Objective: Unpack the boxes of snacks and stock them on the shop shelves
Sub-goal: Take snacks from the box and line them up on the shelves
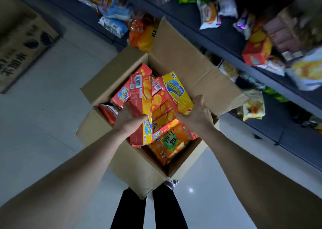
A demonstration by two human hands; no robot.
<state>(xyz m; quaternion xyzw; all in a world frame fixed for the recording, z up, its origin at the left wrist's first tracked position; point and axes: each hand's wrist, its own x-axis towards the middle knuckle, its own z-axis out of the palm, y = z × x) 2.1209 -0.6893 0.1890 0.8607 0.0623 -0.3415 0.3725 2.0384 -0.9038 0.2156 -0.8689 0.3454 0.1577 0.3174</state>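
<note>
Item, far left: a closed printed carton (22, 42) with dark lettering, standing on the pale floor (52, 124), well apart from the rest.

Item, centre: an open carton (135, 164), flaps folded outward, its far flap leaning toward the shelving. Inside, biscuit boxes lie jumbled at all angles.

Item: left hand (129, 117), over the carton's left side, fingers curled round a red-and-yellow biscuit box (141, 106). The box stands nearly on end, its barcode panel facing up, its lower end among the others.

Item: orange packs (170, 141) with a green label, lying in the carton's near right corner (the print is too blurred for me to read).

Item: right hand (196, 113), at the carton's right edge, grasping the near end of a yellow-faced biscuit box (177, 92), thumb on top. This box tilts up out of the pile.

Item, right: dark shelves (224, 35) running along the wall, stocked with bagged snacks (209, 14). A red box (257, 49) of the same kind sits at the front edge of one shelf.

Item, below the carton: legs (129, 209) in black trousers.
</note>
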